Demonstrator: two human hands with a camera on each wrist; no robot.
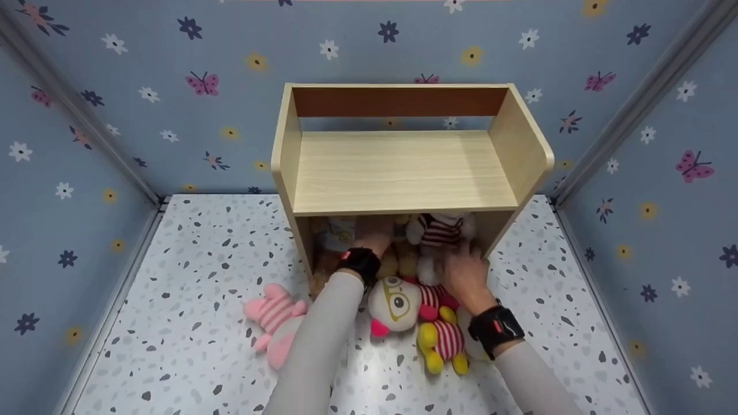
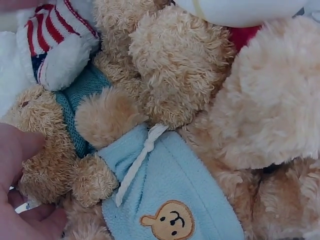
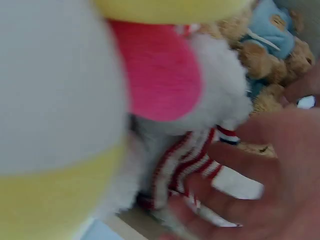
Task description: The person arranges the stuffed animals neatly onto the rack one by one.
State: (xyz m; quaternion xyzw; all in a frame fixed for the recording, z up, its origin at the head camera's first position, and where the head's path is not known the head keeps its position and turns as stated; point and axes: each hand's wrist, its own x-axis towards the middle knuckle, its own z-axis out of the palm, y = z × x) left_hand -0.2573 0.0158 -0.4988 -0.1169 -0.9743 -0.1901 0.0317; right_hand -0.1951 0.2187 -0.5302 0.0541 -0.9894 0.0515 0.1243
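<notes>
Inside the lower compartment of the wooden shelf, my left hand [image 1: 373, 231] is at a tan teddy bear in a teal knit top [image 2: 42, 172], thumb and curled fingers on either side of its head. Beside it lies another teddy bear, in light-blue clothes [image 2: 165, 185] with a white cord and a bear-face patch. My right hand [image 1: 464, 275] is at the compartment's right side, its spread fingers against a white plush toy in a red-striped knit top [image 1: 441, 229]. A white and yellow plush [image 3: 55, 90] fills the left of the right wrist view, blurred.
The shelf [image 1: 403, 167] stands by the flowered back wall [image 1: 357, 34]. On the speckled floor [image 1: 190, 300] in front lie a pink striped plush [image 1: 274, 323], a white-headed plush with yellow glasses [image 1: 395, 305] and a yellow plush in red stripes [image 1: 447, 340].
</notes>
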